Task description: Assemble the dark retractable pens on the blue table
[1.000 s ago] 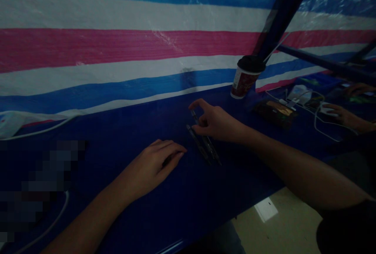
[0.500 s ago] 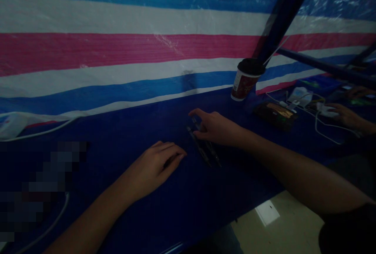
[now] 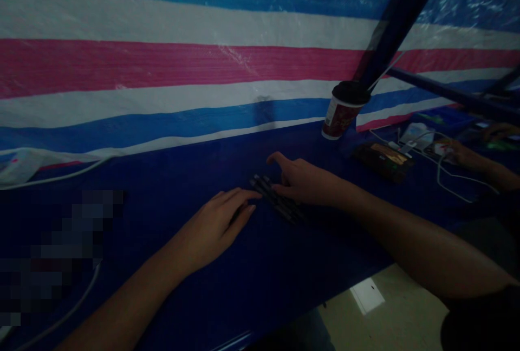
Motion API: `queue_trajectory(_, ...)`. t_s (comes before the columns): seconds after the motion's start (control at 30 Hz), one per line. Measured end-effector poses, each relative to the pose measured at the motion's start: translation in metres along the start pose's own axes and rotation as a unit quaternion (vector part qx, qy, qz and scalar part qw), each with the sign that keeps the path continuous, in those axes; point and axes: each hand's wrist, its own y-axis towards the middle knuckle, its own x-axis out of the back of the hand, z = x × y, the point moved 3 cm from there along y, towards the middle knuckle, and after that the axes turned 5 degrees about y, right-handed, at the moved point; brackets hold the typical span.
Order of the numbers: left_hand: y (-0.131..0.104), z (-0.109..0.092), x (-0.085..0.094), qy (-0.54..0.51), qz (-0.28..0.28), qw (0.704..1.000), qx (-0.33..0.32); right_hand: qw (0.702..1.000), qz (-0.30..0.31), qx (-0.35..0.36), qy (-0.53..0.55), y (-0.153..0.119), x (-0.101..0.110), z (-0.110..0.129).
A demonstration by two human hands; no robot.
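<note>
Blue counter [image 3: 260, 280] spreads under our hands, and dark pens [image 3: 281, 205], blurred, lie slanting side by side on it between the two. We hold our left hand [image 3: 223, 213] palm down, just left of the pens, its forefinger tip at the leftmost one; that grip is loose, thumb and forefinger parted around nothing. Our right hand [image 3: 303, 180] arches over the pens from the right, forefinger stretched away from the thumb; we cannot make out whether its hidden fingers grip one. Beyond it, we see a cup [image 3: 343, 115] standing far right.
</note>
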Motion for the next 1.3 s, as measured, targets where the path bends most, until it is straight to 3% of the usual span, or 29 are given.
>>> queue_trajectory(0.3, 0.004, 0.005, 0.0, -0.014, 0.03, 0.999, 0.011, 0.998, 0.05, 0.033, 0.031, -0.01, -0.01, 0.018)
queue_trajectory(0.63, 0.009, -0.008, -0.007, 0.025, 0.051, 0.998, -0.002, 0.998, -0.017, 0.034, 0.056, 0.001, -0.008, 0.007)
queue_trajectory(0.83, 0.007, -0.013, -0.012, 0.064, 0.036, 0.996, -0.043, 0.991, -0.034, 0.034, 0.122, 0.003, -0.008, 0.006)
queue_trajectory(0.93, 0.004, -0.005, -0.009, 0.071, 0.023, 0.997, -0.031, 0.985, -0.019, 0.043, 0.163, 0.002, -0.01, 0.009)
queue_trajectory(1.2, 0.006, 0.004, 0.003, 0.041, -0.034, 0.998, -0.025, 0.938, -0.118, 0.134, 0.296, -0.003, -0.012, 0.014)
queue_trajectory(1.3, 0.004, 0.006, 0.002, -0.001, -0.053, 0.998, 0.024, 0.938, -0.122, 0.154, 0.287, -0.003, -0.014, 0.015)
